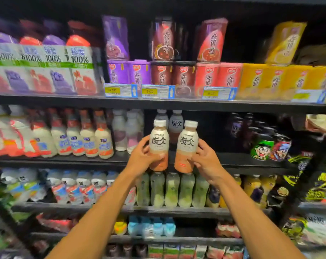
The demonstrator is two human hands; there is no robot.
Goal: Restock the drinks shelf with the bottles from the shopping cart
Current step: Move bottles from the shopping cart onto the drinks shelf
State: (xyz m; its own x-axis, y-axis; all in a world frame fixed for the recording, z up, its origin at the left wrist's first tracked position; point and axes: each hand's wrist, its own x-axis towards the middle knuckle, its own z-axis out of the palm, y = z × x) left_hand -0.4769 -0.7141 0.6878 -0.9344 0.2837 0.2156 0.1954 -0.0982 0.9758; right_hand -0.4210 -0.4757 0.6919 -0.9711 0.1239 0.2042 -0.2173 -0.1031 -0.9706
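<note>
Landmark: middle shelf [233, 159].

- Far left on it: a row of white bottles with blue/orange labels [89, 141], upright at the front edge.
- Next along: pale bottles with purple/pink labels [119, 133], blurred.
- Left hand [141, 157] was raised in front of the middle shelf. Its fingers [145, 143] were clamped round the lower half of the left bottle [159, 141], thumb across the front.
- That bottle was upright: white cap, white label with black characters, pinkish-brown drink. It was held in the air, its base overlapping the shelf's front edge in view.
- Right bottle [187, 144] was the same product, just beside the left one and apart from it, with its top leaning slightly right.
- Right hand [205, 159] had its fingers [201, 144] clamped round the lower half, thumb on the front.
- Behind both, two matching bottles [176, 124] stood at the back of the middle shelf.
- Right of the hands was a dark bare stretch of shelf, then cartoon-print cans [262, 148], green and red.
- Directly below the middle shelf, under the held bottles: a row of green bottles [171, 189].
- Directly above it: stacked purple, brown and red cans [177, 75] behind price tags [121, 90].
</note>
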